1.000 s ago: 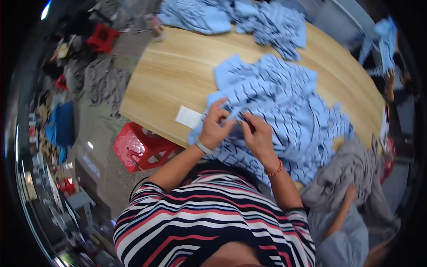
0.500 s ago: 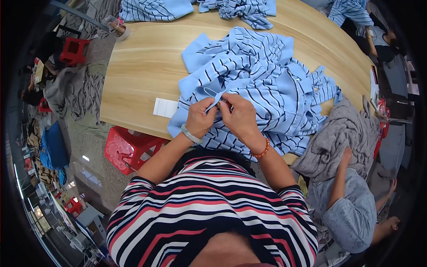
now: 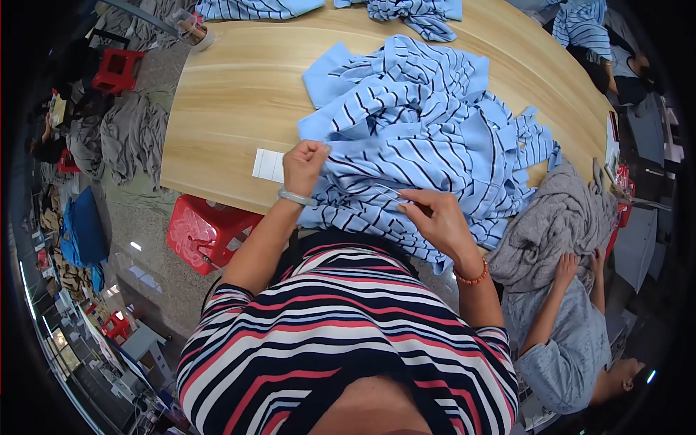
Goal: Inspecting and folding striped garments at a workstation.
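Note:
A heap of light-blue knit garments (image 3: 435, 138) with dark and white stripes lies on the table in front of me. My left hand (image 3: 304, 165) is closed in a pinch on the plain blue edge at the heap's near left side. Lower and to the right, my right hand (image 3: 438, 217) has thumb and forefinger together on a thin white looped strand (image 3: 386, 191), which looks like thread. The strand shows just above the striped cloth. Whether a needle is with it is too small to tell.
The light wooden table (image 3: 232, 94) bears a white paper slip (image 3: 269, 165) and a clear cup (image 3: 199, 36). More striped garments (image 3: 413, 13) lie at its far edge. A red stool (image 3: 206, 225) stands below left. At right, a co-worker (image 3: 562, 348) rests hands on grey knit cloth (image 3: 554, 217).
My hands were together at the blue edge. The right has pulled away right and toward me with the strand; the left has shifted slightly left and away. The co-worker's hands moved on the grey cloth.

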Demonstrator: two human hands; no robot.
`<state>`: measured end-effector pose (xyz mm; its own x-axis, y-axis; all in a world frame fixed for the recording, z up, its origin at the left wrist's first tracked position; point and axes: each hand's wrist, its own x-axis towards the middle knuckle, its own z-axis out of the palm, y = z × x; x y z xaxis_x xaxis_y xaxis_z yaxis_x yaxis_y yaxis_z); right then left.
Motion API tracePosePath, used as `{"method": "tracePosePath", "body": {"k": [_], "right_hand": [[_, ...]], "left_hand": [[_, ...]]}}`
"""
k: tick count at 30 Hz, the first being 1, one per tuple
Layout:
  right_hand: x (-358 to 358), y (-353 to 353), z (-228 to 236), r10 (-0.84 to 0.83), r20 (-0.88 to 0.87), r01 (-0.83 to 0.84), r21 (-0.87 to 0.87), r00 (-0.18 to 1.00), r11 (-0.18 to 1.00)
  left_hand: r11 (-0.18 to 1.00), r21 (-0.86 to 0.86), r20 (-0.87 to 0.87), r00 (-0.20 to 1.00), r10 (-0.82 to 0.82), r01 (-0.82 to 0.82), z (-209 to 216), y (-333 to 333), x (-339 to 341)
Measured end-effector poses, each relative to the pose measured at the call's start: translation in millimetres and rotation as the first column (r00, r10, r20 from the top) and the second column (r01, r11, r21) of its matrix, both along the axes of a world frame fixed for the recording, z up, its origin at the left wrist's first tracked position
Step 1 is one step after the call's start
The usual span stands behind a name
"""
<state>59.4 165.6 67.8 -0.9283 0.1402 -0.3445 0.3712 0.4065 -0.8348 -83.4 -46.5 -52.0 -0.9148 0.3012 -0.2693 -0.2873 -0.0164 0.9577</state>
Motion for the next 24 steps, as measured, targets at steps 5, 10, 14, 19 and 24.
{"method": "tracePosePath", "body": {"k": [5, 10, 14, 19, 24], "right_hand": [[-21, -17, -8, -0.045, -0.261, 0.101, 0.202, 0.964, 0.974], [-42, -36, -17, 0.007, -0.301, 0.079, 0.272, 0.954, 0.959], [-45, -44, -21, 0.050, -0.299, 0.060, 0.348, 0.953, 0.936], [-48, -55, -20, 0.066, -0.273, 0.044, 0.378, 0.960, 0.925], [-52, -63, -30, 0.020, -0.291, 0.090, 0.358, 0.956, 0.929]], "left_hand": [[0.995, -0.019, -0.054, 0.993, -0.102, 0.101, 25, 7, 1], [0.993, -0.003, -0.185, 0.975, -0.120, 0.122, 36, 14, 15], [0.987, -0.048, -0.207, 0.965, -0.163, 0.156, 43, 11, 21], [0.971, -0.213, -0.407, 0.893, -0.192, 0.111, 41, 6, 27], [0.969, -0.241, -0.508, 0.843, -0.177, 0.058, 35, 8, 33]]}}
